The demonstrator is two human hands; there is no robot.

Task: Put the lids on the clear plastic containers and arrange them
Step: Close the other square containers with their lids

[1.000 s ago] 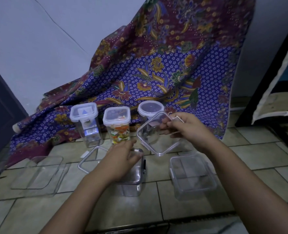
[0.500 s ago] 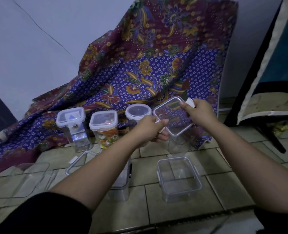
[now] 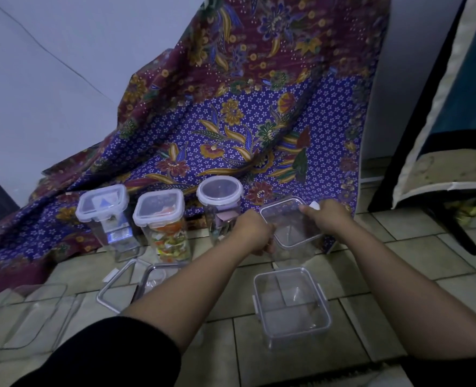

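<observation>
Both hands hold a clear square lid (image 3: 290, 223) flat on top of a tall clear container (image 3: 292, 251) at the right end of a back row. My left hand (image 3: 255, 233) grips the lid's near left edge; my right hand (image 3: 327, 219) grips its far right corner by a white clip. Left of it stand three lidded containers: a round-lidded one (image 3: 220, 203), one with colourful contents (image 3: 165, 227) and one with pale contents (image 3: 105, 216). An open, lidless square container (image 3: 292, 305) sits on the tiles in front. A loose lid frame (image 3: 116, 286) and another open container (image 3: 153, 277) lie under my left forearm.
A patterned purple and maroon cloth (image 3: 245, 121) drapes down the wall behind the row. Flat clear trays (image 3: 27, 317) lie on the tiled floor at the left. A dark-framed board (image 3: 440, 121) leans at the right, with a black leg (image 3: 454, 230) on the floor.
Both hands carried the clear lid away from me and lowered it onto the tall container at the right end of the back row. My left hand came off the near container.
</observation>
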